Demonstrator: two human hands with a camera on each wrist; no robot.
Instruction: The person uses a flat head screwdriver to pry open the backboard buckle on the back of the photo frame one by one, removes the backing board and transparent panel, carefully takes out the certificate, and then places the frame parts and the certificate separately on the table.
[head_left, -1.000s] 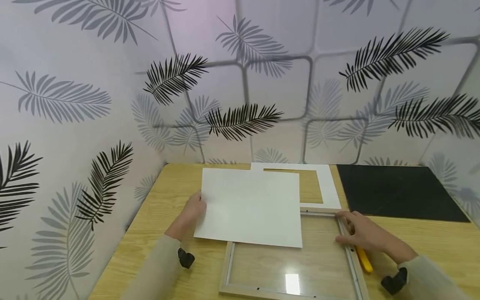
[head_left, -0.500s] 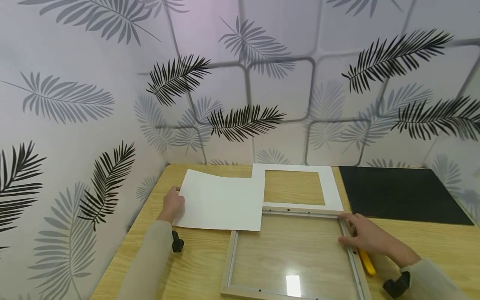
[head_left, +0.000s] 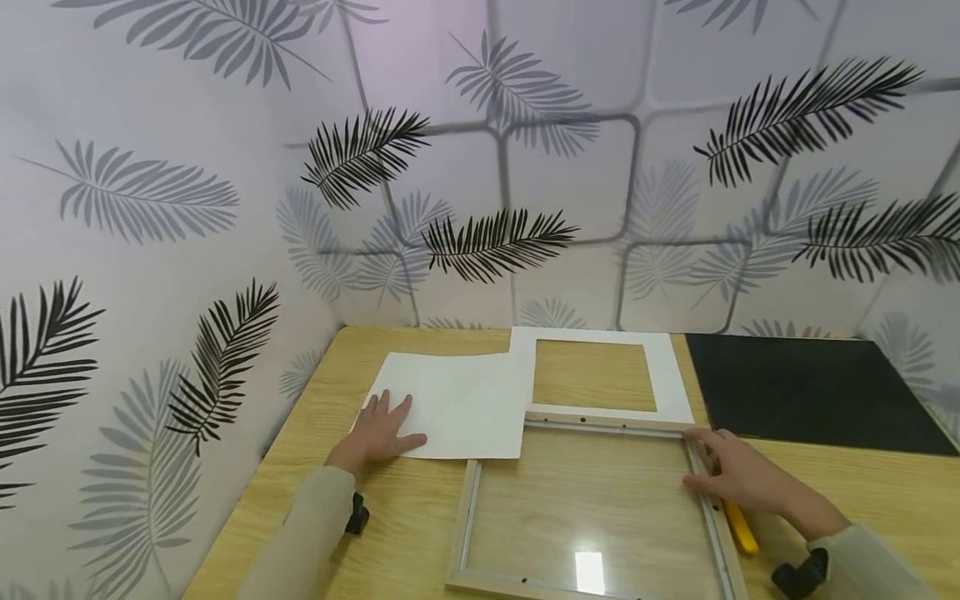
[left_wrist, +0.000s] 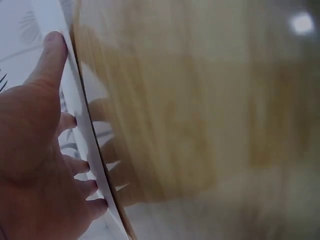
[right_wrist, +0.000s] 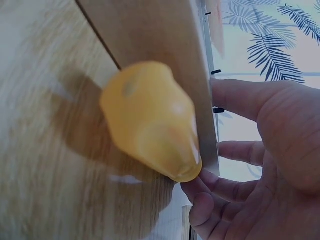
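A white sheet (head_left: 461, 404) lies on the left of the table, overlapping the mat and the frame's upper left corner. My left hand (head_left: 378, 433) rests flat on its left part, fingers spread; the left wrist view shows the hand (left_wrist: 40, 155) along the sheet's white edge (left_wrist: 82, 107). My right hand (head_left: 750, 477) rests on the upper right corner of a light wooden picture frame (head_left: 726, 533), fingers loosely bent. In the right wrist view its fingertips touch the frame's rail (right_wrist: 165, 35), beside a rounded yellow object (right_wrist: 150, 120) whose kind is unclear.
A white mat with a rectangular window (head_left: 671, 375) lies behind the frame. At the back right is a black board (head_left: 810, 387). The yellow object (head_left: 741, 529) sits against the frame's right side. Patterned walls (head_left: 570, 183) stand behind and to the left.
My left hand has carried the white sheet leftward, off most of the frame, and laid it down. It has changed from holding the sheet's edge to resting on top. The right hand stays put.
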